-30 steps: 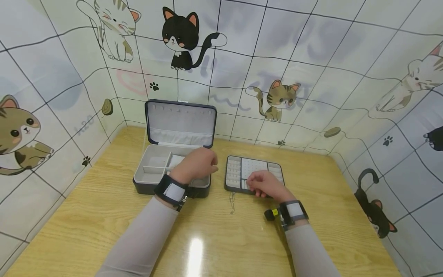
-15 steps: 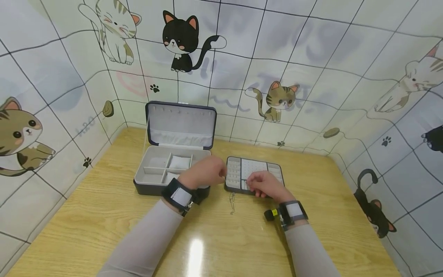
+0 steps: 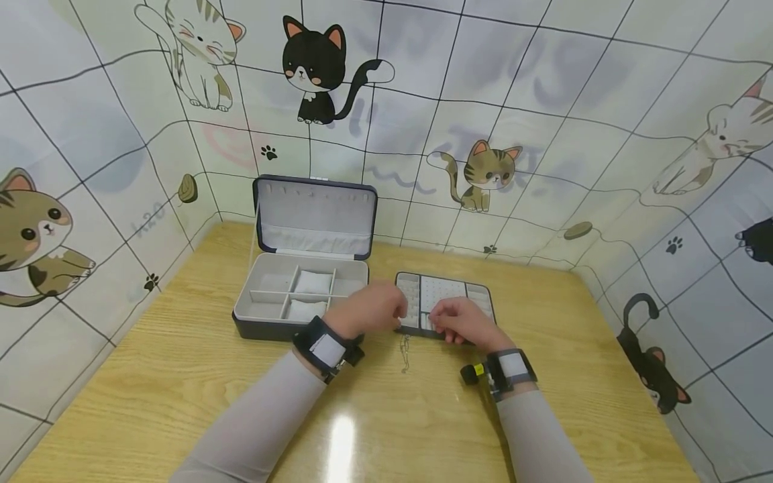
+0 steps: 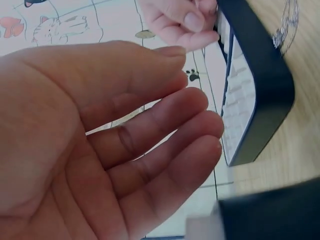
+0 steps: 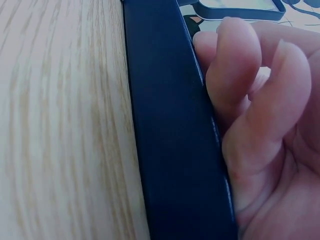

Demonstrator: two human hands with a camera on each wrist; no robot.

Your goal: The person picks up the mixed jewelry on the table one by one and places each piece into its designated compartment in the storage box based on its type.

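A navy jewelry tray with pale compartments and a sheet of small holes lies on the table. A thin silver chain necklace hangs over its front edge onto the wood. My left hand is at the tray's front left corner, just above the necklace. In the left wrist view its fingers are loosely bent with nothing between them. My right hand rests over the tray's front edge, thumb and index finger brought together above the compartments. I cannot tell whether they pinch anything. The right wrist view shows its curled fingers against the tray's side.
A navy jewelry box stands left of the tray, its lid raised. White cushions sit in some of its compartments. Cat-printed cloth walls enclose the back and sides of the wooden table.
My left hand has moved right and slightly toward me, from over the jewelry box to the tray's front left corner. My right hand and the necklace have stayed put.
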